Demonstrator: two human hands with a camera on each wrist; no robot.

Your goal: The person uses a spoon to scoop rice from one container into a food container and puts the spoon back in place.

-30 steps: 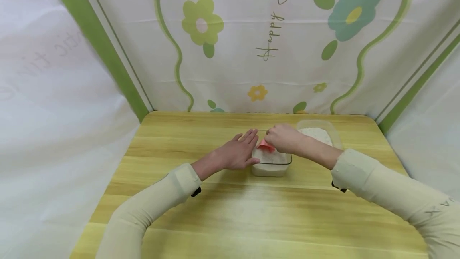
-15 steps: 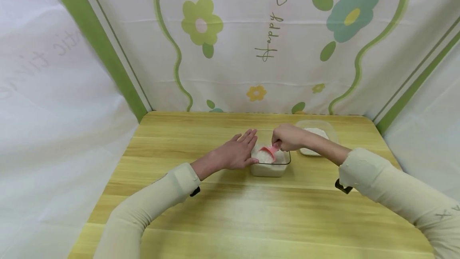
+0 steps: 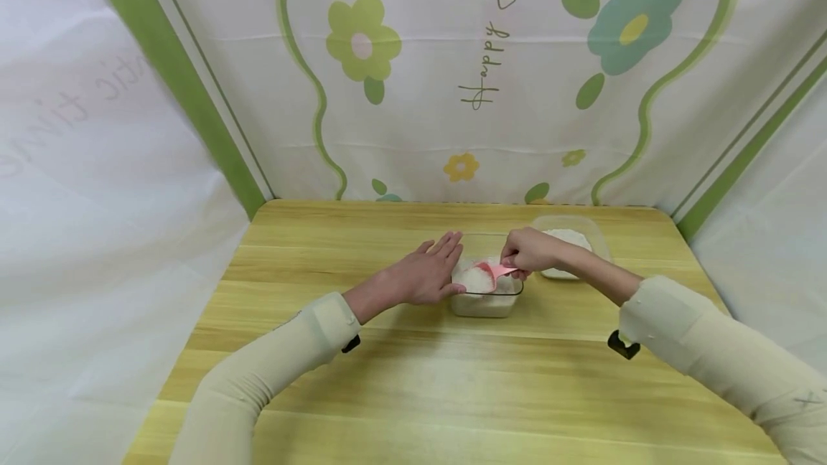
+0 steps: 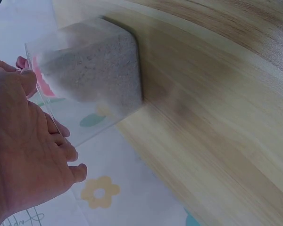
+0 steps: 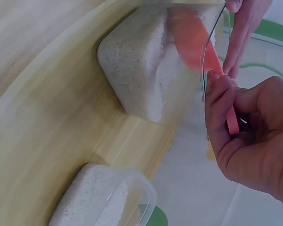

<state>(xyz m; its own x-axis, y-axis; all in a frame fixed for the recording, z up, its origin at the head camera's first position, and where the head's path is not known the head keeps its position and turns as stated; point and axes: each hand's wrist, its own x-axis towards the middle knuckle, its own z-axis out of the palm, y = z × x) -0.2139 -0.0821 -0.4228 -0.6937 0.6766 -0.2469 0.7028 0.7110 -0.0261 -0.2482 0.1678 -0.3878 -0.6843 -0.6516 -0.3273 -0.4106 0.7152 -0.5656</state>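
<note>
A clear square container (image 3: 486, 307), partly filled with white powder (image 4: 92, 70), stands toward the back of the table. My left hand (image 3: 426, 275) rests against its left rim with the fingers extended. In my right hand (image 3: 530, 250) the handle of a pink scoop (image 3: 496, 275) is gripped between thumb and curled fingers. The scoop's bowl sits inside the container and bears a heap of white powder (image 3: 474, 280). In the right wrist view the scoop (image 5: 193, 40) shows through the clear wall, its handle crossing the rim.
A second clear tub (image 3: 601, 239) with white powder stands at the back right, behind my right forearm; the right wrist view shows this tub (image 5: 144, 188) beside the first. The wooden table (image 3: 413, 393) ends at a printed cloth backdrop (image 3: 413, 113).
My right hand has moved to the right and turned, bringing the scoop from steeply tipped down to nearly level, now with powder in it. The left hand has stayed in place.
</note>
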